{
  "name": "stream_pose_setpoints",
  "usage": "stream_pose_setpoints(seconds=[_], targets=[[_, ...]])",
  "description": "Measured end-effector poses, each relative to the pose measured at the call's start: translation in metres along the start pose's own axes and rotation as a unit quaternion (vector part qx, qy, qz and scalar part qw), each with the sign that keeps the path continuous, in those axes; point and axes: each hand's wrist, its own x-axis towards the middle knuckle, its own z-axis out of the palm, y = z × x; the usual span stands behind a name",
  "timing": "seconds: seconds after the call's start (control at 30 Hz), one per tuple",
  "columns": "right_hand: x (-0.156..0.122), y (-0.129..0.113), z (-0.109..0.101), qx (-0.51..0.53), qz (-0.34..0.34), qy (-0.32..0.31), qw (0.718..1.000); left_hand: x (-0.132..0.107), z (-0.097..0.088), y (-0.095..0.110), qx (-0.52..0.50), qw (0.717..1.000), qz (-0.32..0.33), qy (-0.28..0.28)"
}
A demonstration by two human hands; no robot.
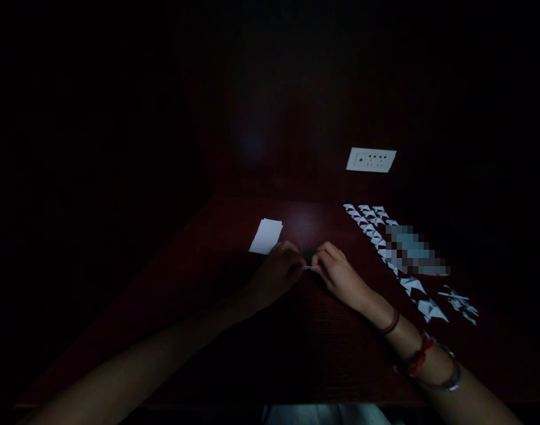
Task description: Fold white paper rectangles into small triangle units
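Note:
My left hand (276,271) and my right hand (338,274) meet at the middle of a dark red-brown table (234,348). Both are closed in a pinch on a tiny white paper piece (307,268) held between their fingertips, just above the tabletop. Most of the piece is hidden by the fingers. My right wrist carries red thread bands and a metal bangle. A small stack of white paper slips (266,235) lies just beyond my left hand.
Several small folded white paper pieces (371,224) lie in rows at the right, with more nearer me (432,309). A blurred patch covers something among them. A white wall socket plate (371,159) sits on the dark back panel. The surroundings are very dark.

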Motion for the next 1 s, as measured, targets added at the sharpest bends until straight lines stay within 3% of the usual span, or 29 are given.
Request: stream_pose_setpoints(seconds=[0.4, 0.7, 1.0], targets=[[0.001, -0.006, 0.003, -0.066, -0.041, -0.001, 0.997, -0.006, -0.005, 0.003, 0.070, 0.994, 0.074, 0.035], [-0.001, -0.008, 0.005, -0.024, -0.059, 0.014, 0.998, -0.013, 0.002, -0.003, 0.127, 0.979, 0.134, 0.089], [-0.001, -0.003, 0.001, -0.011, -0.052, 0.010, 0.999, -0.016, 0.004, -0.008, 0.090, 0.983, 0.115, 0.113]])
